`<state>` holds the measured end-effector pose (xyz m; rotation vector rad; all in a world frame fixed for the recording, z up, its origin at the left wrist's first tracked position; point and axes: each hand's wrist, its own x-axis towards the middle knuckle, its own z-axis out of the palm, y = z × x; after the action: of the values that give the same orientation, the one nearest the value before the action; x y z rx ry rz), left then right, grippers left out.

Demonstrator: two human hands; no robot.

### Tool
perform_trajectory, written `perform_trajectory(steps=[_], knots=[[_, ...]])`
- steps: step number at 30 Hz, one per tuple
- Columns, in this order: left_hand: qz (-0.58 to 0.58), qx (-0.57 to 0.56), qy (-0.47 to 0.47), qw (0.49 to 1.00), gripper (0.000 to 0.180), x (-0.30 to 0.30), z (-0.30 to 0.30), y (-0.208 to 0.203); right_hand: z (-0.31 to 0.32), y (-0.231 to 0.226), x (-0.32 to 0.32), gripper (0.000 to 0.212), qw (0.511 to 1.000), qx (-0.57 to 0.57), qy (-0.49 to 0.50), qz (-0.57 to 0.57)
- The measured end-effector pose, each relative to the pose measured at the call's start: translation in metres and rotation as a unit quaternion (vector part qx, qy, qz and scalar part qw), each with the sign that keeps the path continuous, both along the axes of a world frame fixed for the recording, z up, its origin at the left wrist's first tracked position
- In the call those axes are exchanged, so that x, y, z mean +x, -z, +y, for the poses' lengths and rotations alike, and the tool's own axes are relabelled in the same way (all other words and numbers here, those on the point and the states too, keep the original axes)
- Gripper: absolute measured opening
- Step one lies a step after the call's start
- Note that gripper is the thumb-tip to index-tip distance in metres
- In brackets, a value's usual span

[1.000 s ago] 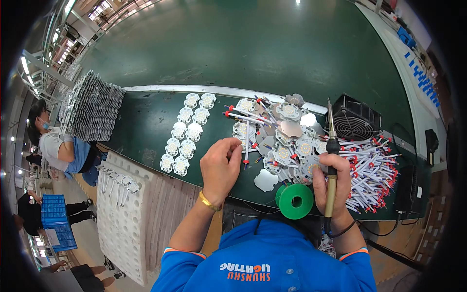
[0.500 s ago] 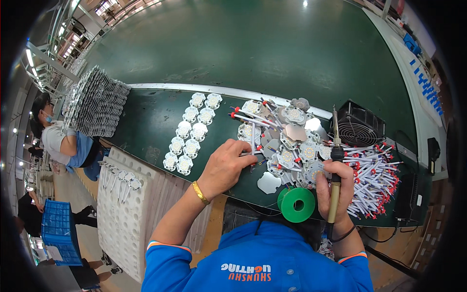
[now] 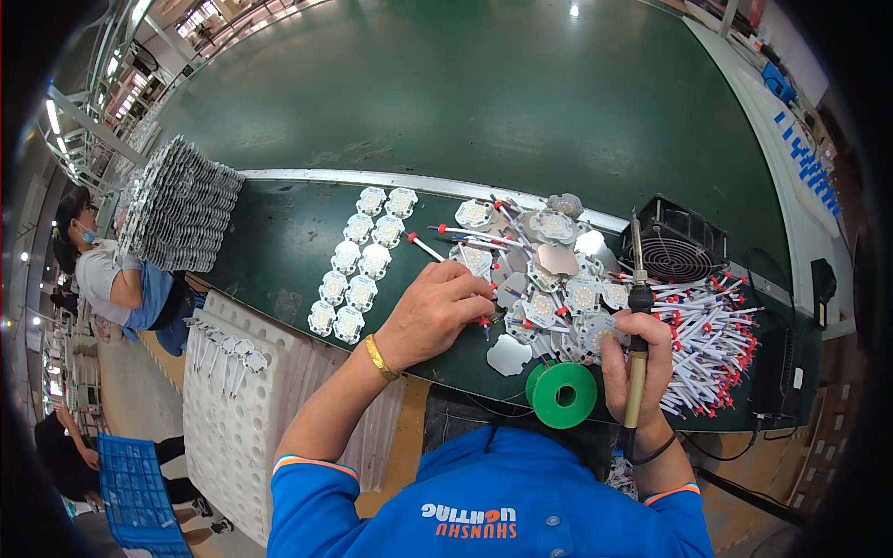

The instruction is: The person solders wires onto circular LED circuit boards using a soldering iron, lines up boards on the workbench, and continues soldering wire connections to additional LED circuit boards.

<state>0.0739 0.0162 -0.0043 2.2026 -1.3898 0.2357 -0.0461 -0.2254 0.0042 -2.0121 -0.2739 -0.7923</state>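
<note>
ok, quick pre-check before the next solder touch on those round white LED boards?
1. Right hand grips the tan-handled soldering iron: ok.
2. Iron tip clear of boards, pointing up: ok.
3. Left hand on the pile of round white LED boards: ok.
4. Green solder spool beside the right hand: ok.
5. Red-and-white wire leads lie by the right hand: ok.
6. Black fume fan running: cannot tell.

The soldering iron [image 3: 636, 325] stands almost upright in the right hand [image 3: 637, 358], its thin metal tip pointing to 12 o'clock and its tan handle running down to 6 o'clock. The pile of white, flower-shaped round boards [image 3: 549, 284] lies on the bench at 9 o'clock of the iron, many overlapping. The left hand [image 3: 437, 312] rests on the pile's 9 o'clock edge.
</note>
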Motion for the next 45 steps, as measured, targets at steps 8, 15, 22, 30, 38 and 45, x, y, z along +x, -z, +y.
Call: perform_trajectory(steps=[8,15,22,30,38,45], knots=[[-0.014,-0.213,-0.060,0.975,0.023,-0.006,-0.005,-0.025,0.001,-0.006,0.004,0.031,1.000,-0.009,-0.004,-0.009],[0.468,-0.272,-0.063,0.839,0.028,-0.048,-0.036,-0.029,0.004,-0.011,0.009,0.032,1.000,0.002,-0.004,-0.026],[0.573,-0.273,-0.052,0.771,0.026,-0.064,-0.045,-0.015,0.007,-0.019,0.014,0.030,1.000,0.007,-0.009,-0.028],[0.590,-0.265,-0.038,0.762,0.025,-0.070,-0.047,-0.015,0.009,-0.020,0.016,0.029,1.000,0.022,-0.011,-0.017],[0.625,-0.242,-0.028,0.742,0.026,-0.071,-0.045,-0.019,0.011,-0.015,0.018,0.028,0.999,0.027,-0.020,-0.034],[0.607,-0.258,-0.026,0.751,0.028,-0.070,-0.044,-0.018,0.010,-0.013,0.015,0.028,0.999,0.027,-0.019,-0.031]])
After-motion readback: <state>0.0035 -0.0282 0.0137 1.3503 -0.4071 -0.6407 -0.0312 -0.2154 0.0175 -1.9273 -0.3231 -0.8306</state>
